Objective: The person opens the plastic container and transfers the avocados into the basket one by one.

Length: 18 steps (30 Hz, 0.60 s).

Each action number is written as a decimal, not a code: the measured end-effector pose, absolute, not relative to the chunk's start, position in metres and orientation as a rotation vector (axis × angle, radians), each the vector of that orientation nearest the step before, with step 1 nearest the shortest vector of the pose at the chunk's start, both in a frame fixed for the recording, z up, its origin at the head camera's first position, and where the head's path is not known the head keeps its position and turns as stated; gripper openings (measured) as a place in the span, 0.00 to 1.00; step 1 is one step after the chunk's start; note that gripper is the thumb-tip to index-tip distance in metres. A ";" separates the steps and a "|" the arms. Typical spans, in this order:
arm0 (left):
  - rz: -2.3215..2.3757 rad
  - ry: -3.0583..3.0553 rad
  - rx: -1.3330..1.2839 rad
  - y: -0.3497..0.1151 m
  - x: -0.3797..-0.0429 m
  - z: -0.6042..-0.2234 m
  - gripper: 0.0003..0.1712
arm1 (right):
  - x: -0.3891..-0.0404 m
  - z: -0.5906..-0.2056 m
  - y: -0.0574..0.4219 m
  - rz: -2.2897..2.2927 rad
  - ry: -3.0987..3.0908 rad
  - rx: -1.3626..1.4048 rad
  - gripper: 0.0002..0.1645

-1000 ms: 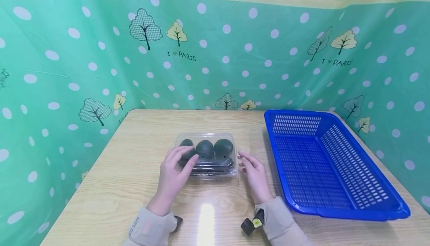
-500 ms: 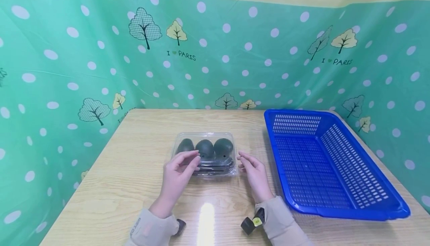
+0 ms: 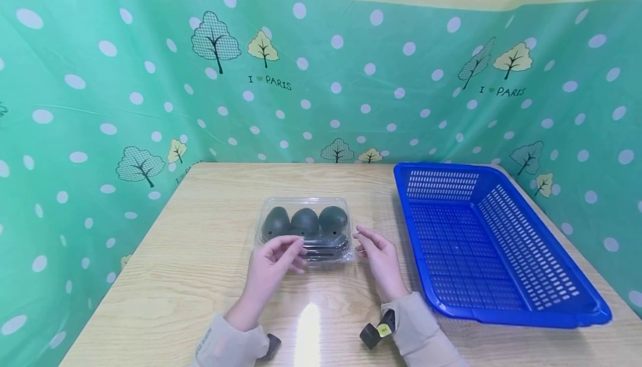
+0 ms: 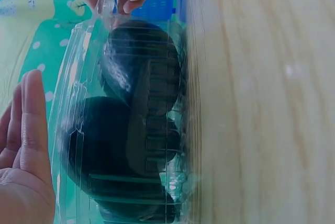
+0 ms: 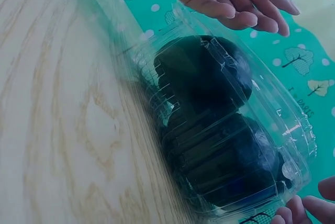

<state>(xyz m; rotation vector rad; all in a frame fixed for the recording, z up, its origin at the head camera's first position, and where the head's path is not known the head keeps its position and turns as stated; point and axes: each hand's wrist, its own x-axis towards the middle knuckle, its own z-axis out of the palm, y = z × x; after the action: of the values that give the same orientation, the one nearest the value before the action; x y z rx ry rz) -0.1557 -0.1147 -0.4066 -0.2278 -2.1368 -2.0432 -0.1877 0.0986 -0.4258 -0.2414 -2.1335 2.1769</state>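
Observation:
A clear plastic clamshell box point(image 3: 346, 253) lies on the table, its lid down. Inside show several dark, egg-shaped fruits point(image 3: 305, 222) that look like avocados. My left hand point(image 3: 271, 264) hovers by the front left of the box, fingers loosely bent, holding nothing; in the left wrist view there is a gap between its fingers point(image 4: 35, 124) and the lid. Beside the right end of the box is my right hand point(image 3: 379, 258), with relaxed fingertips close to the plastic rim. The left wrist view has those fingertips around a corner of the rim; no firm grip shows.
To the right stands a blue plastic basket point(image 3: 426, 278) with slotted walls, nothing visible in it. The wooden table point(image 3: 190, 244) meets a green dotted curtain point(image 3: 281, 127) at the back and both sides. Dark devices point(image 3: 371, 336) are strapped on the wrists.
My left hand has drawn back toward me and slightly right, from over the left fruit to the front edge of the box, uncovering that fruit. The right hand and the box stay in place.

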 end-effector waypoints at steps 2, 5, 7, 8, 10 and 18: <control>-2.055 -2.148 -0.227 -0.115 -0.154 -0.407 0.11 | -0.188 -0.426 0.098 2.158 -2.157 -0.249 0.21; -2.094 -2.182 -0.195 -0.115 -0.152 -0.408 0.12 | -0.187 -0.426 0.098 2.110 -2.209 -0.238 0.21; -2.125 -2.213 -0.168 -0.114 -0.152 -0.409 0.13 | -0.187 -0.426 0.098 2.074 -2.247 -0.222 0.21; -2.136 -2.232 -0.157 -0.114 -0.152 -0.409 0.14 | -0.187 -0.427 0.099 2.059 -2.260 -0.214 0.21; -2.161 -2.271 -0.140 -0.113 -0.152 -0.410 0.15 | -0.186 -0.426 0.099 2.036 -2.281 -0.199 0.21; -2.286 -2.368 -0.145 -0.107 -0.150 -0.416 0.20 | -0.185 -0.425 0.099 2.003 -2.306 -0.173 0.21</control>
<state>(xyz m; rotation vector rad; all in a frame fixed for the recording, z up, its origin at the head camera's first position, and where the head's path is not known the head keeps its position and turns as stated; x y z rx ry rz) -0.1498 -0.1075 -0.4159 -0.1452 -2.3677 -2.2861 -0.1847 0.0993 -0.4249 -0.1729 -2.3064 2.0035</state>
